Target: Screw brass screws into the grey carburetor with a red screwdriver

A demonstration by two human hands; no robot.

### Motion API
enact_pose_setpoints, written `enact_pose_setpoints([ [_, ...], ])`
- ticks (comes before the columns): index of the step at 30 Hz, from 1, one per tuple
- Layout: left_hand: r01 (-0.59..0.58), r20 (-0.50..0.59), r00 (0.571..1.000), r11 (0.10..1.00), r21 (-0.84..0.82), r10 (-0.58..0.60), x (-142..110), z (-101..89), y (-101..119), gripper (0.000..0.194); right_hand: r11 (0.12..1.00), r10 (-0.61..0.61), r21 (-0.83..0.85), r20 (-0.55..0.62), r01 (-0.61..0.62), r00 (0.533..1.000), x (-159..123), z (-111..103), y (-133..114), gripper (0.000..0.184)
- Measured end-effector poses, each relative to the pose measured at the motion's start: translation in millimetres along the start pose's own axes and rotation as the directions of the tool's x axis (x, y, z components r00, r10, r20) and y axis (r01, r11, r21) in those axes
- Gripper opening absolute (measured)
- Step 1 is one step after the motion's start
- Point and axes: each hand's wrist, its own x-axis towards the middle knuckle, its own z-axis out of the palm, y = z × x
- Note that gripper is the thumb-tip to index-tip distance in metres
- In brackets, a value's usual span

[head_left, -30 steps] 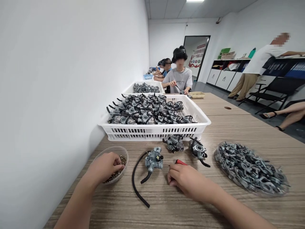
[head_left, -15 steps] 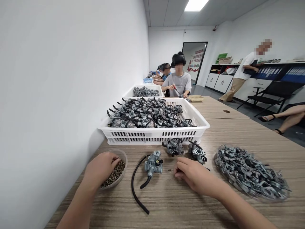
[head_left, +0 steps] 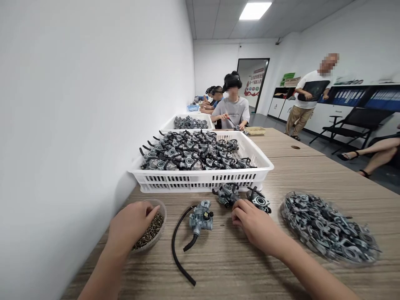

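grey metal carburetor (head_left: 201, 218) with its black hose (head_left: 173, 243) lies on the worktop (head_left: 218, 271), touched by neither hand; by my judgement it is unfinished and between steps. left of that carburetor, the left hand (head_left: 134, 223) dips into a bowl (head_left: 165, 216) of small brass-coloured screws (head_left: 155, 229); whether it pinches one cannot be told. right of it, the right hand (head_left: 253, 221) is curled, contents hidden, near two spare carburetors (head_left: 227, 194). behind it, a white plastic basket (head_left: 199, 181) holds many others, finished or not unclear. far to its right, metal brackets (head_left: 331, 229) remain plentiful.
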Motion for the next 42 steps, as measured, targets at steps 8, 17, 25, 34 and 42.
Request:
enact_pose_setpoints([
  [8,-0.282,-0.268,0.93,0.957,-0.074,0.253,-2.1,21.3,8.2,0.067,0.997,0.079,-0.021,0.003,-0.079,0.997,0.4,3.8,3.7,0.016],
  [17,-0.149,-0.062,0.987,0.989,0.018,0.149,-3.6,26.5,-6.4,0.094,0.999,0.031,0.009,0.062,-0.032,0.998,0.6,0.8,-2.4,0.013],
  [25,-0.094,-0.045,0.994,0.994,0.06,0.097,-1.8,10.5,-19.4,0.09,0.997,-0.044,0.062,0.083,0.039,0.996,2.5,-3.1,-5.2,0.01],
  [34,-0.179,-0.079,0.98,0.983,0.044,0.182,-1.4,0.0,-28.9,0.074,0.99,-0.086,0.116,0.096,0.075,0.992,0.9,-9.2,-9.6,0.008],
  [42,-0.215,-0.065,0.976,0.97,-0.114,0.209,5.5,-6.1,-37.6,0.068,0.987,-0.108,0.13,0.067,0.099,0.992,1.2,-4.4,-3.2,0.007],
])
